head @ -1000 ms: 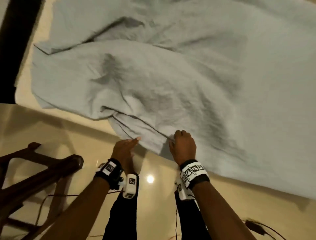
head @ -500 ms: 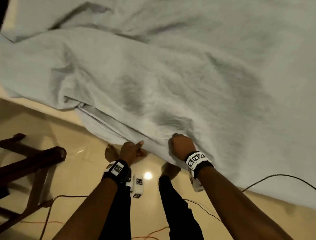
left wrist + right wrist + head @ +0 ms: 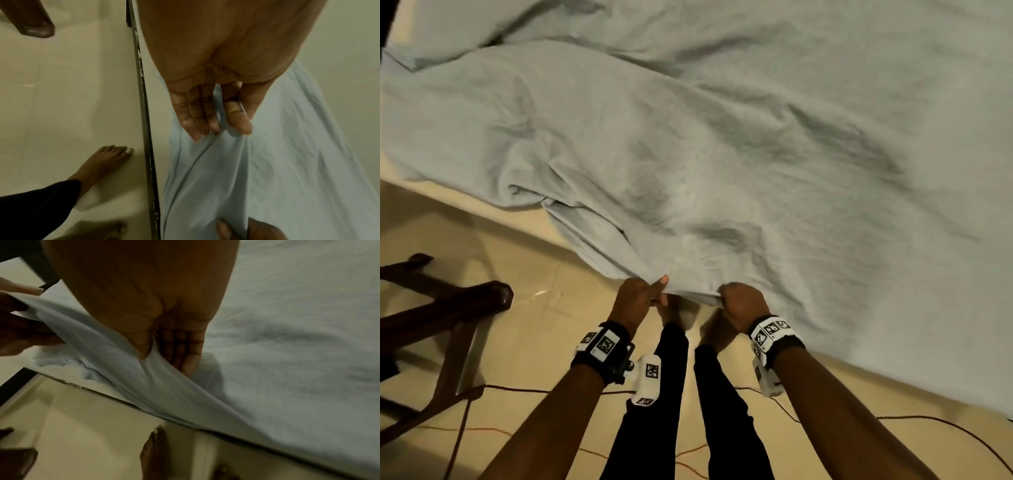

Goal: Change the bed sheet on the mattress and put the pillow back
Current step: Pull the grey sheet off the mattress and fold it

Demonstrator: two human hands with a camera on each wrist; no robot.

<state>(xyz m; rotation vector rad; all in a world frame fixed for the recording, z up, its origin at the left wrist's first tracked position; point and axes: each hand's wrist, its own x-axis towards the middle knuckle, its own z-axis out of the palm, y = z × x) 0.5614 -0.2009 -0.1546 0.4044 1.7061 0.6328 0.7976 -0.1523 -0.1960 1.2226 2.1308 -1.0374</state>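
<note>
Beige floor (image 3: 524,346), wooden chair (image 3: 445,308) near; both hands pinch the sheet (image 3: 722,154) edge.

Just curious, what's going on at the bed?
Left hand and right hand pinch the sheet edge. Sheet rumpled on mattress. Wooden chair nearby, clear.

Both arms reach forward and down, side by side, each wrist banded with a marker cuff. The left hand (image 3: 635,298) pinches a fold of the sheet (image 3: 722,154) between thumb and straight fingers (image 3: 193,120). The right hand (image 3: 741,305) is curled, knuckles up, its grip closed on the same hem just beside.
</note>
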